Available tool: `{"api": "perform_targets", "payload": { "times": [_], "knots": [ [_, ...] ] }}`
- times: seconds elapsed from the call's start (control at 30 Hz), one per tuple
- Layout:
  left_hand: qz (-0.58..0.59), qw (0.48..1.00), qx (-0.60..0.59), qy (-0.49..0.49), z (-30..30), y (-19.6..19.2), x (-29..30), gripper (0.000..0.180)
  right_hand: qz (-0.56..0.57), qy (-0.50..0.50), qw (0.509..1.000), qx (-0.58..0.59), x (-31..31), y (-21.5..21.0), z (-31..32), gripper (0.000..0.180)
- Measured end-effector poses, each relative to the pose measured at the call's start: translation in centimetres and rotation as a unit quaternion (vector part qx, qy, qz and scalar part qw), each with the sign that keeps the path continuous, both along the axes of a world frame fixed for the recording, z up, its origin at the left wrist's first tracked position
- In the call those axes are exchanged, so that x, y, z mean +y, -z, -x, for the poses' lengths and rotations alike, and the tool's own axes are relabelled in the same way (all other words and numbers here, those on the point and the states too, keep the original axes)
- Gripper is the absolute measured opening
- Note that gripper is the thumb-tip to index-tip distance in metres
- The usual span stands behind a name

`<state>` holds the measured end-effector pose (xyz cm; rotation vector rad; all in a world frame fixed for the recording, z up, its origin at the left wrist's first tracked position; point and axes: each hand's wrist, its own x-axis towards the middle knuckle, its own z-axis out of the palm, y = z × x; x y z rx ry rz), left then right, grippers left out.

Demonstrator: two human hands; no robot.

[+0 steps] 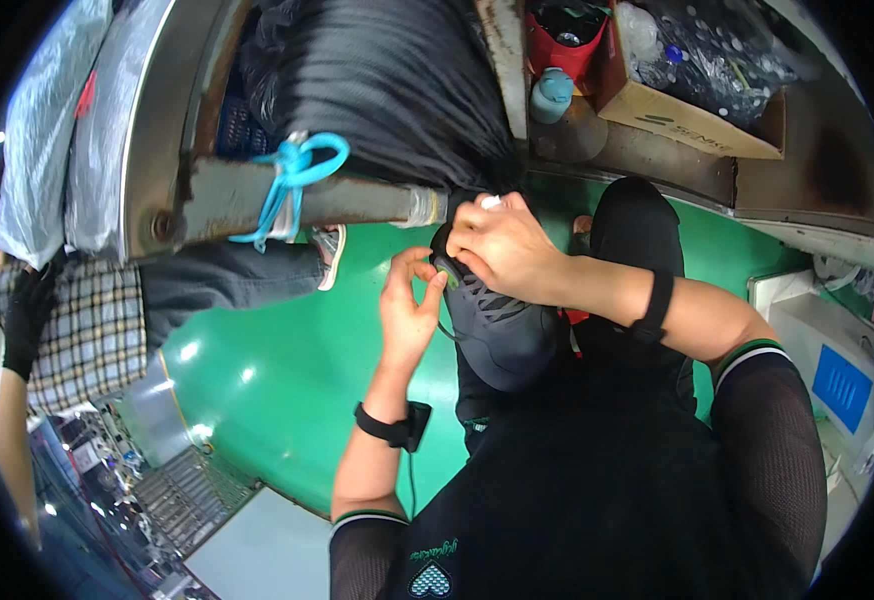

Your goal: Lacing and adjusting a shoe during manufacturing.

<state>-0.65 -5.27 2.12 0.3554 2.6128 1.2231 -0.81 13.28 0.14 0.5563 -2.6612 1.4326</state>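
Observation:
A dark grey lace-up shoe [502,345] sits in front of me over my lap, its rounded toe toward my body and its opening away from me. My right hand [505,248] is closed on the shoe's far end, fingers curled over the collar; a small white piece shows at its fingers. My left hand [409,305] pinches the shoe's left edge near the opening between thumb and fingers. A small yellow-green patch [448,279] shows at that pinch. My fingers partly hide the opening.
Beyond the shoe is a metal frame bar [347,203] with a blue tie [297,170] and a bundle of black material [387,80]. A cardboard box [692,125], a red container [567,45] and a light-blue bottle [552,95] stand far right. A person in a checked shirt [92,330] is at left.

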Motion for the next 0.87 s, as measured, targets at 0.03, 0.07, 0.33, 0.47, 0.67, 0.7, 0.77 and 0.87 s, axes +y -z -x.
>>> {"api": "perform_targets", "payload": {
  "times": [0.03, 0.07, 0.33, 0.47, 0.67, 0.7, 0.77, 0.87],
  "knots": [
    [-0.013, 0.998, -0.034, -0.050, -0.2, -0.2, 0.2, 0.032, -0.072, 0.006, 0.997, 0.005, -0.2, 0.9, 0.2, 0.007],
    [-0.087, 0.992, -0.058, -0.076, -0.2, 0.2, 0.5, 0.031, -0.037, 0.013, 0.999, 0.024, -0.6, 1.7, 0.4, 0.011],
    [-0.327, 0.800, -0.414, -0.285, 5.0, -0.6, 0.0, 0.034, 0.037, 0.070, 0.997, 0.002, -1.3, 1.8, 2.5, 0.008],
    [-0.102, 0.942, -0.302, -0.102, 5.6, -0.7, 0.6, 0.038, 0.038, 0.052, 0.998, 0.020, -1.1, 2.1, 3.4, 0.011],
    [-0.198, 0.894, -0.391, -0.096, 8.1, 0.0, 1.0, 0.056, 0.029, 0.026, 0.999, -0.008, 1.6, 1.4, 5.6, 0.005],
    [-0.201, 0.894, -0.390, -0.093, 8.5, -0.3, 1.3, 0.056, 0.025, 0.027, 0.999, -0.006, 3.0, 1.7, 6.2, 0.005],
    [-0.349, 0.854, -0.368, -0.118, 8.2, -0.6, 1.6, 0.058, 0.230, 0.112, 0.967, 0.015, 6.7, 3.3, 6.9, 0.007],
    [-0.395, 0.853, -0.199, -0.277, 7.4, 2.2, -3.8, 0.046, 0.391, 0.158, 0.871, -0.253, 11.7, 3.0, 6.5, 0.009]
  ]
}}
